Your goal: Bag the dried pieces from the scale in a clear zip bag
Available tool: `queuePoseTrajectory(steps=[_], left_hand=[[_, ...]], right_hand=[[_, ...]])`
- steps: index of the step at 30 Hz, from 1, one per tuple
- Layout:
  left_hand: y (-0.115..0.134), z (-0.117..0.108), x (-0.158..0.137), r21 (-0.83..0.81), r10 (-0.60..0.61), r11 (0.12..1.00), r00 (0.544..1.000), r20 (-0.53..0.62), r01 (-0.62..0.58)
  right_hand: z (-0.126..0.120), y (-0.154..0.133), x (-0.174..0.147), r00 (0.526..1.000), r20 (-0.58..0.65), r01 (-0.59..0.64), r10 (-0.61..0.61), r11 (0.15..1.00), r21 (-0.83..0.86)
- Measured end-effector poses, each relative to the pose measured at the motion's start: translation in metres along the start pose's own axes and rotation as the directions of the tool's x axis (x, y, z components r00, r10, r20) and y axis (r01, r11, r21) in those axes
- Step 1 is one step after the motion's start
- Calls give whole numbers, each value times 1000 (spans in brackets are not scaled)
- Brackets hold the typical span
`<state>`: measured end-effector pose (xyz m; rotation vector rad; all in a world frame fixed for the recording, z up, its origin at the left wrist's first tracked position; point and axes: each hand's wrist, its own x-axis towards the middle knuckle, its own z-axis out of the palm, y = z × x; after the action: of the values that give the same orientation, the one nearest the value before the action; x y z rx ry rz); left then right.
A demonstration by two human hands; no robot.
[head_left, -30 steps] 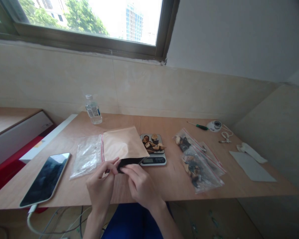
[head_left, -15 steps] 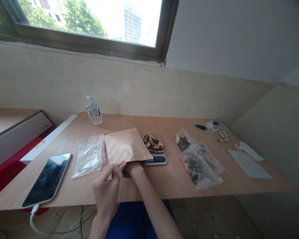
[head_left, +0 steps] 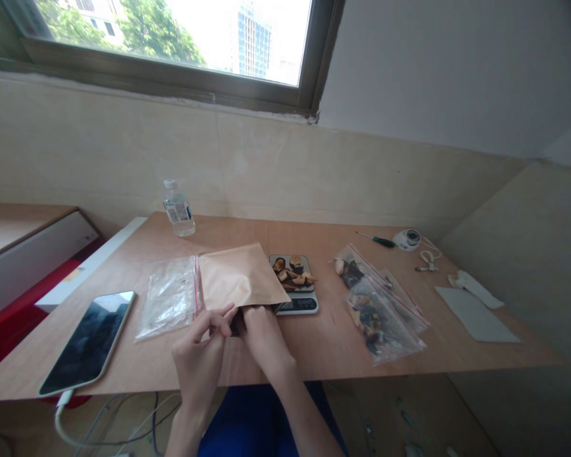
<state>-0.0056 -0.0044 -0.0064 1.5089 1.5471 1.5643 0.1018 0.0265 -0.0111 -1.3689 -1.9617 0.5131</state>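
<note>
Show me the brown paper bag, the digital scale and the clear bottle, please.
Brown paper bag (head_left: 242,274): head view, middle of its upper face.
Digital scale (head_left: 299,305): head view, bare front panel.
Clear bottle (head_left: 179,211): head view, the label around its body.

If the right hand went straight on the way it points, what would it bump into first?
Probably the inside of the brown paper bag: the right hand is partly hidden at its mouth, so depth is unclear.
</note>
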Motion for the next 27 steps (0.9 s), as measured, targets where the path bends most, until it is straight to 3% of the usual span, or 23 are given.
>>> queuePoseTrajectory(steps=[3, 7, 10, 13, 18, 20, 24, 27], left_hand=[[1, -3, 5, 7, 37, 999, 999, -19, -37], [4, -6, 14, 19, 27, 999, 997, -72, -26], [11, -7, 25, 29, 39, 999, 993, -107, -36], [23, -7, 45, 76, 69, 995, 988, -140, -59], [39, -4, 100, 117, 103, 990, 978, -184, -82], [38, 0, 127, 135, 118, 987, 974, -192, -92], [27, 13, 172, 57, 149, 989, 969, -197, -140], [21, 24, 182, 19, 164, 986, 956, -244, -164]], right_hand=[[-22, -13, -24, 1000, -9, -30, 30, 1000, -4], [-52, -19, -53, 1000, -14, -11, 14, 975, 220], [-72, -7, -68, 996, -26, -74, 87, 942, 328], [-87, 21, -70, 973, -145, -122, 182, 930, 346], [-102, 92, -38, 895, -324, -170, 306, 906, 387], [-103, 121, -17, 870, -371, -206, 325, 923, 325], [-96, 167, 23, 871, -377, -258, 316, 946, 198], [-89, 183, 39, 889, -333, -263, 314, 946, 190]])
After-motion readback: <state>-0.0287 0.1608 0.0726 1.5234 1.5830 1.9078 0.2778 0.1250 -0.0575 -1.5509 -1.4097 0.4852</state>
